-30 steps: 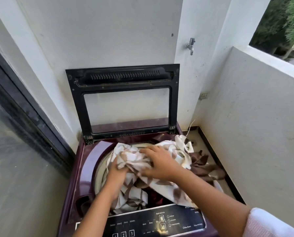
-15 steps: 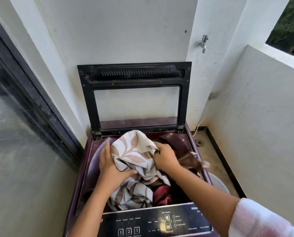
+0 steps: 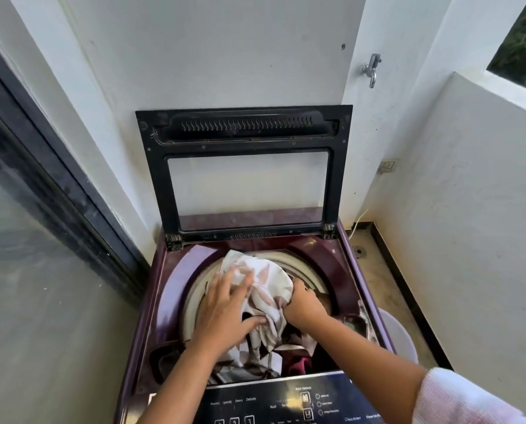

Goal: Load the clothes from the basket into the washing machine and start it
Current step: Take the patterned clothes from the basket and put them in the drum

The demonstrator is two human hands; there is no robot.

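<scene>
A maroon top-loading washing machine (image 3: 161, 304) stands below me with its black glass lid (image 3: 246, 172) raised against the wall. A white cloth with brown leaf print (image 3: 268, 280) fills the drum opening. My left hand (image 3: 225, 307) lies flat on the cloth's left side, fingers spread, pressing it down. My right hand (image 3: 301, 304) is closed on the cloth's right edge inside the drum. A pink garment (image 3: 300, 364) shows underneath at the front. The dark control panel (image 3: 286, 402) runs along the near edge. A pale basket (image 3: 399, 338) peeks out at the machine's right.
A sliding glass door with a dark frame (image 3: 57, 191) lines the left side. A metal tap (image 3: 371, 68) sticks out of the white wall at upper right. A low white balcony wall (image 3: 469, 185) closes the right side, with a floor drain (image 3: 359, 251) beside the machine.
The cloth has gone from bunched high above the rim to lower inside the drum. Both hands have pushed down with it, and the brown piece that hung over the right side is now inside.
</scene>
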